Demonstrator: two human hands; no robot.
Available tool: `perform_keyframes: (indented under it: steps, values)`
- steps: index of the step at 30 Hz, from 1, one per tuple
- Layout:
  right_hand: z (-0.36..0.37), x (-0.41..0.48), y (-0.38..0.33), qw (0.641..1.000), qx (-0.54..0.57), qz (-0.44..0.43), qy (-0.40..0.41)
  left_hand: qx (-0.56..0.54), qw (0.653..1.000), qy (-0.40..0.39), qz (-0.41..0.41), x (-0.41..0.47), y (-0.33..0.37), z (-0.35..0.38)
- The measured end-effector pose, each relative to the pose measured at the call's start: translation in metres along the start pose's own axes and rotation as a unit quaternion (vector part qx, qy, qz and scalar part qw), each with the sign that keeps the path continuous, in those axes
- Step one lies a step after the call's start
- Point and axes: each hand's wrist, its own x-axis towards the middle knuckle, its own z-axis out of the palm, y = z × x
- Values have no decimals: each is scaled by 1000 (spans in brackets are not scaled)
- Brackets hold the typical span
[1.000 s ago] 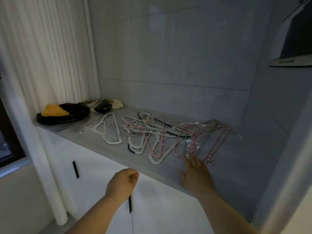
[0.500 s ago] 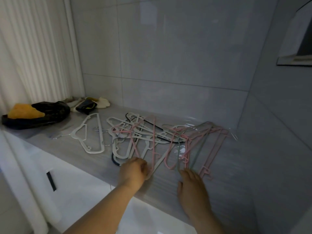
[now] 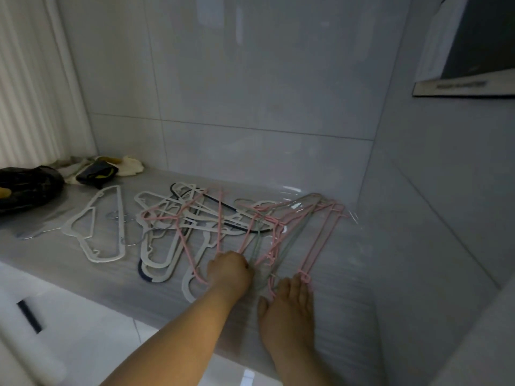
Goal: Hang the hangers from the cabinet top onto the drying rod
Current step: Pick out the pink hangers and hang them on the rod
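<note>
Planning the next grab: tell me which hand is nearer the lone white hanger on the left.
Left. The left hand is right of the white hanger, curled on the pink hangers; the right hand lies farther right, on the cabinet top.

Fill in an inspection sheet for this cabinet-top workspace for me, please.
Surface: grey cabinet top, dimly lit.
Job's things: hangers in white, pink, green and dark lie flat in a tangled pile; one white hanger lies apart on the left; drying rod not in view.
Clutter: black bag and crumpled cloths at the far left.
Grips: left hand curled round hangers at the pile's near edge; right hand flat, fingertips touching a pink hanger's end.
Cables: nothing seen.
Surroundings: tiled wall, curtain, dark panel upper right.
</note>
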Motion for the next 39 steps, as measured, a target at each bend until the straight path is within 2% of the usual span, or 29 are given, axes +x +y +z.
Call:
perform_keyframes:
  steps: [3,6,8,12,16,22,26,30,32,35,39]
  values:
    - [11,1,3,1000,10,-1,-23,-109,994,19,-25,0,-6,-6]
    - [14,1,2,1000,5,-2,-15,-265,961,34,-76,3,-15,-11]
    - [17,0,2,1000,-8,-5,-11,-371,921,50,-112,5,-21,-16]
    - [26,3,8,998,-44,-13,41,-557,820,54,-120,2,-22,-30]
    - [27,5,8,995,-41,-25,85,-587,801,91,-81,1,-20,-37]
    - [29,7,9,995,-53,-20,78,-625,771,122,-35,-6,-15,-44]
    - [26,6,9,995,-68,-29,70,-626,768,138,-2,-16,-22,-61]
    - [20,5,7,984,-48,-64,157,-588,789,180,17,-32,-45,-82]
    - [11,1,0,968,11,-109,227,-567,800,197,20,-44,-58,-91]
    - [-6,-1,-21,930,136,-147,309,-480,845,235,37,-70,-79,-106]
    - [-53,8,-60,893,237,-183,337,-395,867,302,30,-125,-109,-129]
